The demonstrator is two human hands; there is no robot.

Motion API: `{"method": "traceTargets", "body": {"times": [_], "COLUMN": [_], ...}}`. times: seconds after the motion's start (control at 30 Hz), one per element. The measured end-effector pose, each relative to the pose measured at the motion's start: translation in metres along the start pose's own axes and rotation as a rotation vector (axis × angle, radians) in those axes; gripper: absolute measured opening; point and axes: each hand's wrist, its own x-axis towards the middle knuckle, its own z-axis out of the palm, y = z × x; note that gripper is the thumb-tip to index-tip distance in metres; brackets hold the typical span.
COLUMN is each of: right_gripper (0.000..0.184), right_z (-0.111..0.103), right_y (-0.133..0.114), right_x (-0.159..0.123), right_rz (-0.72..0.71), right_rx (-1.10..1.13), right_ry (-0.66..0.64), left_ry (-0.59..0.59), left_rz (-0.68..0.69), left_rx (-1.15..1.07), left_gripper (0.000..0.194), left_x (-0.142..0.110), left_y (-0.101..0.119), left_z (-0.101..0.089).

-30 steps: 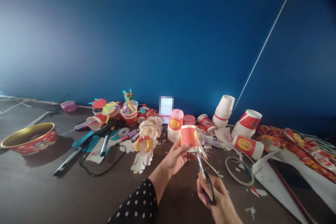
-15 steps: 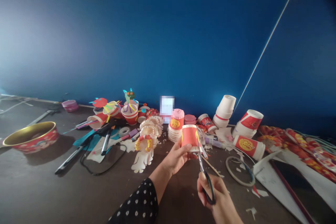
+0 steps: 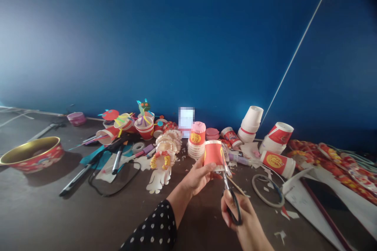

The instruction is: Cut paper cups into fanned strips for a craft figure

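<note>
I have the right hand (image 3: 240, 210) gripping scissors (image 3: 226, 183), blades (image 3: 225, 173) lower at the cup (image 3: 213, 153) than 1 second ago; cutting seems unfinished. The left hand's (image 3: 199, 178) fingers hold that cup above the table (image 3: 118, 221), short of its far edge.

the left grip (image 3: 202, 177) holds a red paper cup (image 3: 212, 153), while the right grip (image 3: 234, 208) has black-handled scissors (image 3: 226, 183) whose blades are at the cup's right side. just beyond the left grip stands a stack of cups (image 3: 196, 139) with a pink top, and well left of that grip sits a gold-lined red container (image 3: 35, 162). right of the right grip lie a pale ring (image 3: 267, 204) and, farther out, a dark phone (image 3: 338, 213).
</note>
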Motion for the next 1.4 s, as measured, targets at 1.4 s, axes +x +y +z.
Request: {"method": "traceTargets", "body": {"times": [1.4], "right_gripper": [0.049], "right_z": [-0.002], "right_y": [0.006], "right_x": [0.006], "right_rz": [0.040], "right_rx": [0.121], "right_ry": [0.073], "left_ry": [-0.088], "left_rz": [-0.043], "left_rx": [0.044], "left_gripper": [0.044], "left_x": [-0.001], "left_y": [0.001], "left_z": [0.004]}}
